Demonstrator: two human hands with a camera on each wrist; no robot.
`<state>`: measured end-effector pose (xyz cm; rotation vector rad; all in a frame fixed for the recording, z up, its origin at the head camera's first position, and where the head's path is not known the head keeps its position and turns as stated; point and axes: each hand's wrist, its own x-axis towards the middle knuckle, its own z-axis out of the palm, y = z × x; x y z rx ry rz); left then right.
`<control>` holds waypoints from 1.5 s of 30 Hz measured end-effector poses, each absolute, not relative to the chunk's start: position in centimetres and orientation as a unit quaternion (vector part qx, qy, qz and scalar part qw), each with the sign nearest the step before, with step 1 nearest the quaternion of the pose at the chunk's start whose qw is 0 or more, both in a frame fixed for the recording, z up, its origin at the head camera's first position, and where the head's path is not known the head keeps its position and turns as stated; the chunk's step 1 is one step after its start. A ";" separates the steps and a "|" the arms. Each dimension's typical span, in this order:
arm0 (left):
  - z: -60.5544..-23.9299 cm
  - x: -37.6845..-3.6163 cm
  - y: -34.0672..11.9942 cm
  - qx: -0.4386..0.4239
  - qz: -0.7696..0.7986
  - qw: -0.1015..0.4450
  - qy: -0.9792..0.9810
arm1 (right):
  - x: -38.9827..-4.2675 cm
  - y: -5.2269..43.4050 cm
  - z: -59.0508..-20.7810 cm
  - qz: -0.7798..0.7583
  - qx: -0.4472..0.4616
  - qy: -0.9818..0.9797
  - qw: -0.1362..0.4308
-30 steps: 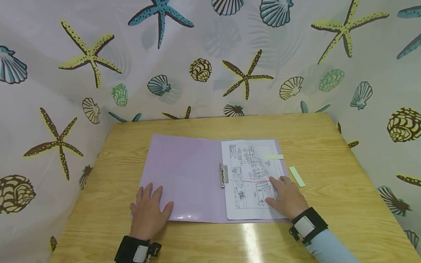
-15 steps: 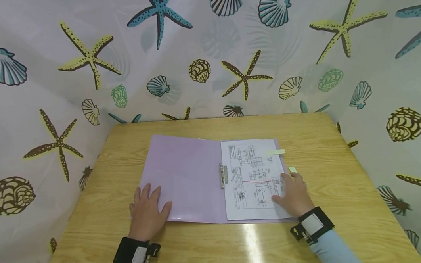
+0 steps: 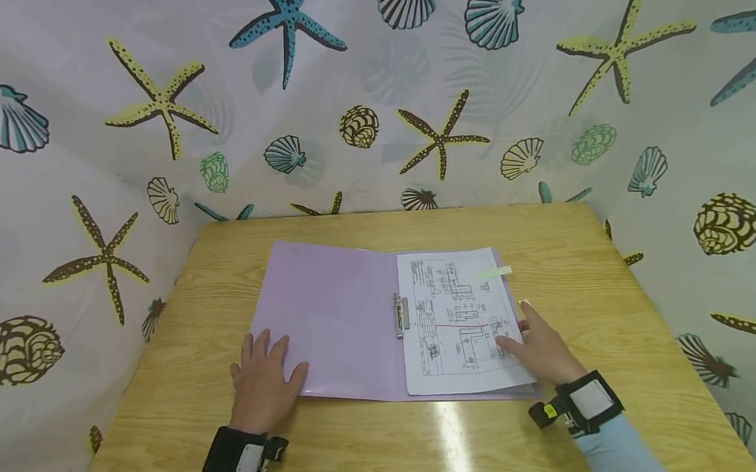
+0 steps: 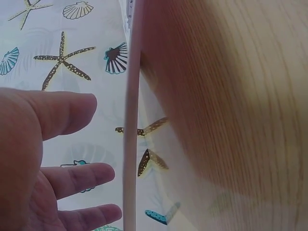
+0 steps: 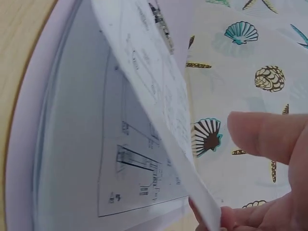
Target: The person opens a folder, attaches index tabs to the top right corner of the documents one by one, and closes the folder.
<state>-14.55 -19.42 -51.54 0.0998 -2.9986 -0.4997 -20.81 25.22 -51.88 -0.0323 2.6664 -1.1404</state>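
Your right hand (image 3: pixel 542 346) has slid from the middle of the drawing sheet (image 3: pixel 457 318) out to its edge at 3 o'clock, and that edge now lifts off the page beneath; half a second ago the sheet lay flat and the small green strip on the worktop (image 3: pixel 606 291) beside the folder showed, whereas now your hand covers that spot. The right wrist view shows the sheet (image 5: pixel 159 110) curling up, its lower corner pinched between your thumb and fingers (image 5: pixel 269 134), with another printed page under it. The sheet sits on the right half of the open lilac folder (image 3: pixel 329 312), next to the metal clip (image 3: pixel 402 314) at the spine, and a green tab (image 3: pixel 494 273) juts from its far edge at about 1 o'clock. Your left hand (image 3: pixel 266 380) has not moved: it lies flat, fingers straight and spread, pressing the folder's left cover at 7 o'clock, gripping nothing.
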 end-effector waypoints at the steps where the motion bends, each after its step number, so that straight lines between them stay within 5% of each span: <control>1: -51.5 -14.5 -19.4 0.033 -0.165 0.050 -0.985 | -20.7 25.3 -51.7 -0.396 -0.011 0.910 0.123; 19: -49.7 -14.3 -17.9 -0.054 -0.255 0.144 -0.955 | -20.4 22.5 -49.3 -0.555 -0.073 0.807 0.188; 40: -48.9 -14.3 -10.9 -0.236 -0.414 -0.020 -0.879 | -19.4 14.9 -49.2 -0.380 -0.197 0.891 0.148; 45: -49.2 -14.6 -10.7 -0.231 -0.404 -0.014 -0.885 | -19.1 13.9 -49.7 -0.358 -0.205 0.898 0.154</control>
